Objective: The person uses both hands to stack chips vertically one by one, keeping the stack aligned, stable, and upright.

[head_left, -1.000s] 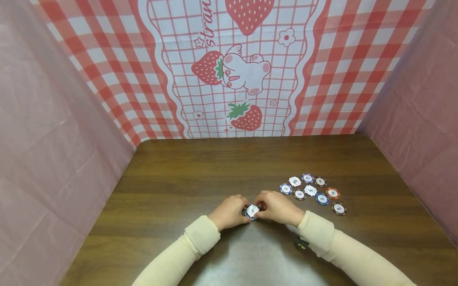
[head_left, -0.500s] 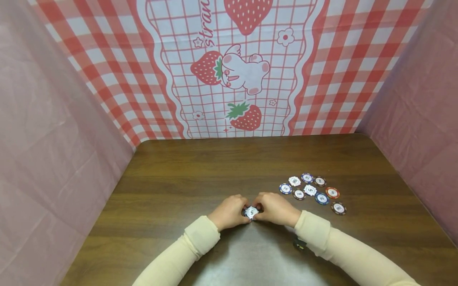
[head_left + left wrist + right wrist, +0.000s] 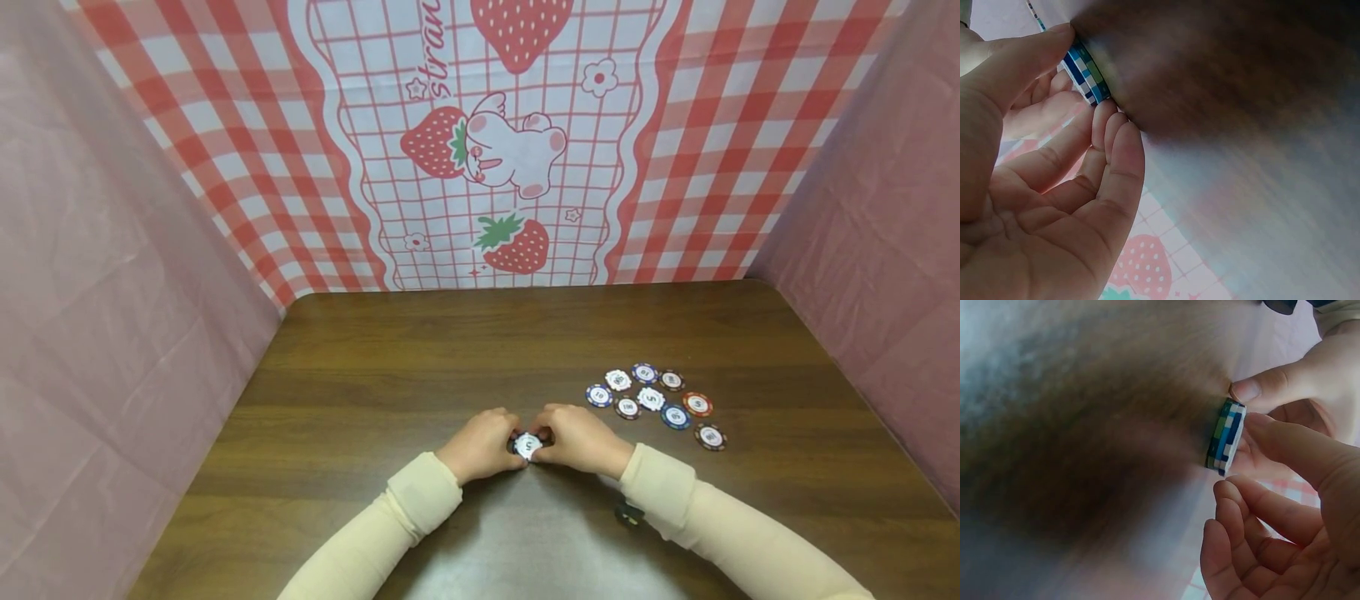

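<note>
A short stack of poker chips (image 3: pixel 528 447) sits on the table with a white chip marked 5 on top. Its layered edge shows blue, white and green in the left wrist view, as part of the stack (image 3: pixel 1088 74), and in the right wrist view (image 3: pixel 1225 436). My left hand (image 3: pixel 482 447) grips the stack from the left between thumb and fingers. From the right, my right hand (image 3: pixel 583 439) pinches the stack near its top, thumb at the near side and fingers at the far side. How far down its grip reaches is hidden.
Several loose poker chips lie flat to the right, among them a red chip (image 3: pixel 697 405), a white chip (image 3: pixel 651 399) and a blue chip (image 3: pixel 676 417). A small dark object (image 3: pixel 628 514) shows beneath the right sleeve. A checked strawberry cloth (image 3: pixel 300 167) hangs behind the wooden table (image 3: pixel 375 358).
The white chip has shifted slightly left and toward the near side, now lying more squarely over the stack. My right hand moved slightly left with it; my left hand stayed put.
</note>
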The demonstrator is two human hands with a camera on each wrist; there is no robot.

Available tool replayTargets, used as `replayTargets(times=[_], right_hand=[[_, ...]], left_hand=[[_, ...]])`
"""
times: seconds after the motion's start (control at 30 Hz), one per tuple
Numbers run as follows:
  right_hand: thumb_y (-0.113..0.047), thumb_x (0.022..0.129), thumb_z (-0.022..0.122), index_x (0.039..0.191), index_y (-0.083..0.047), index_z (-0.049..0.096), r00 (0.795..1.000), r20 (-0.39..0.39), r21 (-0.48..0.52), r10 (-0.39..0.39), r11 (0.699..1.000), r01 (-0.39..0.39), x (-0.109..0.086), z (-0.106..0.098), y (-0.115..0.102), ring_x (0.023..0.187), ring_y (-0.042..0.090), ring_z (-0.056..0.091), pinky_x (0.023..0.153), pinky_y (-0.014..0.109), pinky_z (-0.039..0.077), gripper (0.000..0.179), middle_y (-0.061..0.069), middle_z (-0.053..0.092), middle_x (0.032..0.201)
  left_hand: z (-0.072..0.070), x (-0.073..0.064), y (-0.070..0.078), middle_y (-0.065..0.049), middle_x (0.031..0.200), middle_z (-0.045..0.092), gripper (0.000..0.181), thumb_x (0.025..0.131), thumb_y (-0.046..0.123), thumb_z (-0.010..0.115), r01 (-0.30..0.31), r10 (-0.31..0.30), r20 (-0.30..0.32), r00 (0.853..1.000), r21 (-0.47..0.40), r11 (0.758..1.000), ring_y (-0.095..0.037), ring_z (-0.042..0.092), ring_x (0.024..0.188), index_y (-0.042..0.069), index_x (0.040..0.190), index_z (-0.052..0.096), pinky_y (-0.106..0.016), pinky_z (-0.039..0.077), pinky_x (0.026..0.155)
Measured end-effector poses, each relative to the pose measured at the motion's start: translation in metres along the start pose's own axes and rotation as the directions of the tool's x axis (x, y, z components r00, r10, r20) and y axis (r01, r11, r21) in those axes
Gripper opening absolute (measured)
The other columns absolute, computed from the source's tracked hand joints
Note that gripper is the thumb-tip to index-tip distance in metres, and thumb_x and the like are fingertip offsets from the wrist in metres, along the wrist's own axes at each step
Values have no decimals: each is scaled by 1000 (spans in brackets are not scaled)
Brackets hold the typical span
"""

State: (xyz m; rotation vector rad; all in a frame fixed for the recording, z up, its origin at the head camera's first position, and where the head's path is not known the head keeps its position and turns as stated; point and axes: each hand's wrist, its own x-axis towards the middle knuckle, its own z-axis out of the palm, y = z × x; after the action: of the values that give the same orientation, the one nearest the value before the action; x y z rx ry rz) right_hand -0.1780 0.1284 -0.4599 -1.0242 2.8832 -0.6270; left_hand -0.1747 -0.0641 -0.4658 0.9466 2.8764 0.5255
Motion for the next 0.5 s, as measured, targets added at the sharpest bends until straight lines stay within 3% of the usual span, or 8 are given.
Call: replayTargets(times=[0.27,0.5], right_hand=[[-21,77,81,97,-8,74,990,-132,140,55,990,-37,-8,-8,9,70,6,57,63,20,47,25,-2,65,81],[-20,79,81,102,-7,73,956,-259,248,137,966,-71,-24,-21,22,72,4,56,64,22,48,28,3,68,86]], left_hand=[[-1,0,2,1,86,66,31,74,29,83,11,-11,10,1000,-15,1000,-8,58,75,10,94,69,-20,46,66],[0,0,1,2,87,67,33,72,29,84,5,-5,-3,1000,-8,1000,-8,59,78,10,96,71,-20,47,69]])
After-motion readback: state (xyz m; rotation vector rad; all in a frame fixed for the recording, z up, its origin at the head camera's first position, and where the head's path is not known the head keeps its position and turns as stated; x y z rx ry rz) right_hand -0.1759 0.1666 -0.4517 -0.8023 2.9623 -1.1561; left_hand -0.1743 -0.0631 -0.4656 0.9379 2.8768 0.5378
